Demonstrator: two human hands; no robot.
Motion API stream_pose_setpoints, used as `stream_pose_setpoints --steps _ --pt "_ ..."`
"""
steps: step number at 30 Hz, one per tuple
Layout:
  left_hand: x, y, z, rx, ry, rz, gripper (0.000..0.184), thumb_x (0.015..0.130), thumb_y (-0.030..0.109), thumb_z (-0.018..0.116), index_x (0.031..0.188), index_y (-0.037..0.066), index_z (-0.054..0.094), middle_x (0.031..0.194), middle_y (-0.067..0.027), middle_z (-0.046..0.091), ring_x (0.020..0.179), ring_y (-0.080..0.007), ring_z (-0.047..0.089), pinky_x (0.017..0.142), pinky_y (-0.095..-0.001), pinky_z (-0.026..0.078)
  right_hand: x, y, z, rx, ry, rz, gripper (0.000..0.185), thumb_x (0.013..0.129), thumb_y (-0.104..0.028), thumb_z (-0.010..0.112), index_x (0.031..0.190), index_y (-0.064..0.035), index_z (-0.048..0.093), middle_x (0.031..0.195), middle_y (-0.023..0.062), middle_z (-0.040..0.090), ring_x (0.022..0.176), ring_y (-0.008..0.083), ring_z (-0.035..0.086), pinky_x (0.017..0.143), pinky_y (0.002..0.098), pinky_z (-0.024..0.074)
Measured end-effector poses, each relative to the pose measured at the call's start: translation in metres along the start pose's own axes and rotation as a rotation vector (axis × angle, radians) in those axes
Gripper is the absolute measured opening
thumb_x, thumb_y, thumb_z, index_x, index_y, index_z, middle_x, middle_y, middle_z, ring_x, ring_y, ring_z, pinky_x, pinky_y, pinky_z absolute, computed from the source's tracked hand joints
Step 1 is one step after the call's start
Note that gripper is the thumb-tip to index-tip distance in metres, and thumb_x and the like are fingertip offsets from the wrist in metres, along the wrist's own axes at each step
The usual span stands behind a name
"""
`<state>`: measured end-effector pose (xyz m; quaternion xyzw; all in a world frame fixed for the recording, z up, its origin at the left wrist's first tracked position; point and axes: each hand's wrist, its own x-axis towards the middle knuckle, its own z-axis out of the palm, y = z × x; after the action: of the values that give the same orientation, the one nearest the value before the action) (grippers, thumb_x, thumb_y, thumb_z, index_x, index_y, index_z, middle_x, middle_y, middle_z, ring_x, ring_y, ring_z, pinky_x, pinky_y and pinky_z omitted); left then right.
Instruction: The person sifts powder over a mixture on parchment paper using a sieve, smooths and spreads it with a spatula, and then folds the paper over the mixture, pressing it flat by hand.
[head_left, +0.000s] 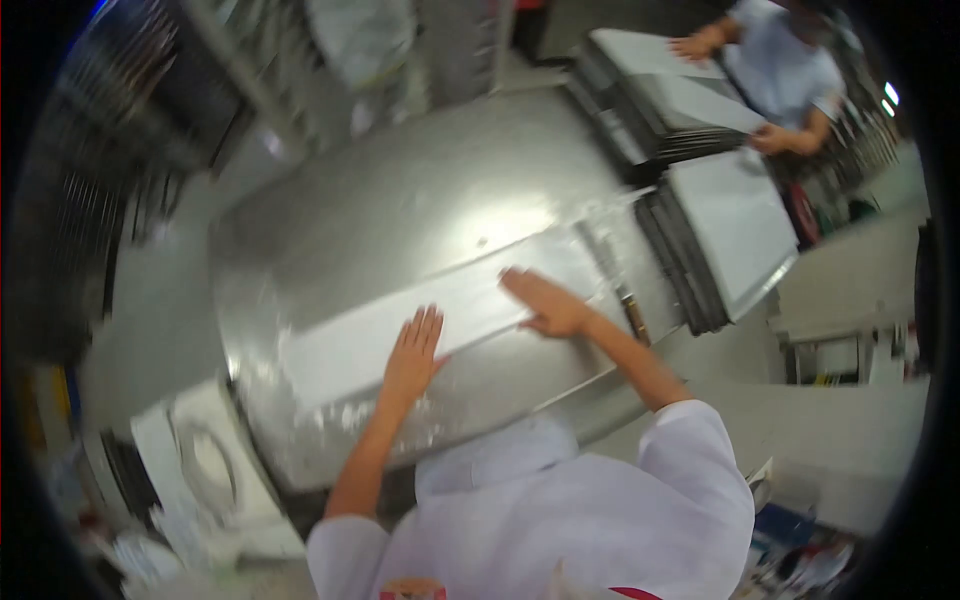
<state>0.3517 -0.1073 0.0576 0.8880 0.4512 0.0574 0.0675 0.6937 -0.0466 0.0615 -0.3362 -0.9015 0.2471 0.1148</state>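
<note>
A long white strip (pixel 460 300), like a folded sheet, lies flat across the metal table (pixel 400 190). My left hand (pixel 413 355) rests on the strip near its middle, fingers stretched out and pointing away from me. My right hand (pixel 545 303) lies palm down over the strip's right part, its fingers extended to the left. Neither hand holds anything. To the right of my right hand, past the strip's end, a long tool with a dark and brown handle (pixel 633 315) rests on the table.
Stacked dark trays topped with white sheets (pixel 735 225) stand at the table's right end. Behind them a co-worker (pixel 785 70) touches a sheet on another stack (pixel 655 85). A white container (pixel 205 455) is at the lower left, and racks stand at the upper left.
</note>
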Motion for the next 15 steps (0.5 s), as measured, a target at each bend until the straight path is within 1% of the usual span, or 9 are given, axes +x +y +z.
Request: stream_pose_setpoints --steps 1,2,3,4,6,7,9,12,15 --pt "-0.012 -0.008 -0.006 0.026 -0.012 -0.02 0.085 0.09 0.043 0.063 0.154 0.001 0.026 0.162 -0.014 0.026 0.149 -0.0306 0.026 0.121 -0.0438 0.026 0.002 -0.003 -0.003 -0.007 0.01 0.016 0.085 0.092 -0.044 0.062 0.154 0.0011 0.026 0.161 0.0203 0.026 0.149 0.0373 0.023 0.123 0.0481 0.0167" --pt "-0.025 -0.019 -0.003 0.043 -0.007 -0.046 0.084 0.09 0.043 0.062 0.154 0.002 0.026 0.161 -0.0134 0.027 0.149 -0.0292 0.026 0.121 -0.0423 0.026 0.005 -0.006 -0.008 -0.046 -0.011 0.015 0.084 0.095 -0.05 0.055 0.154 0.0013 0.026 0.161 0.02 0.026 0.149 0.0372 0.023 0.122 0.048 0.017" --pt "-0.039 -0.029 -0.001 0.066 -0.003 -0.071 0.084 0.09 0.044 0.062 0.154 0.003 0.026 0.161 -0.0126 0.027 0.149 -0.0283 0.026 0.121 -0.0417 0.026 0.006 -0.006 -0.007 -0.078 -0.028 0.015 0.084 0.096 -0.054 0.049 0.154 0.0018 0.025 0.16 0.0206 0.027 0.149 0.0372 0.022 0.122 0.0481 0.0175" --pt "-0.054 -0.036 -0.003 0.051 -0.015 -0.123 0.084 0.09 0.044 0.062 0.154 0.003 0.026 0.161 -0.0126 0.027 0.149 -0.0283 0.026 0.121 -0.0417 0.026 0.008 -0.007 -0.006 -0.104 -0.036 0.016 0.082 0.093 -0.045 0.057 0.155 -0.0004 0.025 0.161 0.0199 0.026 0.149 0.0375 0.022 0.123 0.0481 0.0174" --pt "-0.077 -0.051 -0.013 0.076 0.004 -0.143 0.084 0.09 0.043 0.062 0.155 0.004 0.026 0.161 -0.0118 0.027 0.149 -0.0274 0.026 0.121 -0.0409 0.025 0.012 -0.014 -0.009 -0.119 -0.064 0.032 0.082 0.094 -0.046 0.055 0.155 -0.0001 0.025 0.161 0.0207 0.024 0.149 0.0382 0.021 0.122 0.0482 0.0172" --pt "-0.088 -0.055 -0.016 0.064 0.009 -0.18 0.084 0.09 0.042 0.062 0.155 0.005 0.025 0.162 -0.0096 0.026 0.149 -0.0259 0.025 0.122 -0.0402 0.025 0.012 -0.016 -0.007 -0.119 -0.085 0.014 0.082 0.094 -0.046 0.055 0.155 -0.0001 0.025 0.161 0.0207 0.024 0.149 0.0382 0.021 0.122 0.0482 0.0172" --pt "-0.106 -0.069 -0.015 0.056 0.018 -0.209 0.084 0.09 0.042 0.062 0.156 0.005 0.024 0.162 -0.0087 0.026 0.15 -0.0252 0.024 0.122 -0.0396 0.024 0.014 -0.019 -0.006 -0.161 -0.087 0.068 0.081 0.095 -0.046 0.054 0.155 0.0 0.025 0.161 0.0218 0.024 0.149 0.0391 0.021 0.122 0.0483 0.0171" --pt "-0.129 -0.085 -0.018 0.044 0.012 -0.251 0.083 0.091 0.041 0.061 0.156 0.006 0.024 0.163 -0.0071 0.026 0.15 -0.0239 0.023 0.123 -0.0386 0.023 0.018 -0.028 -0.008 -0.2 -0.105 0.071 0.081 0.095 -0.047 0.054 0.154 0.0004 0.025 0.161 0.0225 0.023 0.149 0.0397 0.021 0.122 0.0485 0.0172" --pt "-0.149 -0.095 -0.024 0.051 0.024 -0.29 0.082 0.092 0.04 0.061 0.156 0.007 0.023 0.163 -0.0067 0.025 0.151 -0.0232 0.022 0.123 -0.0381 0.023 0.02 -0.03 -0.008 -0.213 -0.124 0.1 0.082 0.093 -0.046 0.057 0.154 0.0003 0.027 0.16 0.0222 0.026 0.149 0.0394 0.022 0.122 0.0493 0.0176"
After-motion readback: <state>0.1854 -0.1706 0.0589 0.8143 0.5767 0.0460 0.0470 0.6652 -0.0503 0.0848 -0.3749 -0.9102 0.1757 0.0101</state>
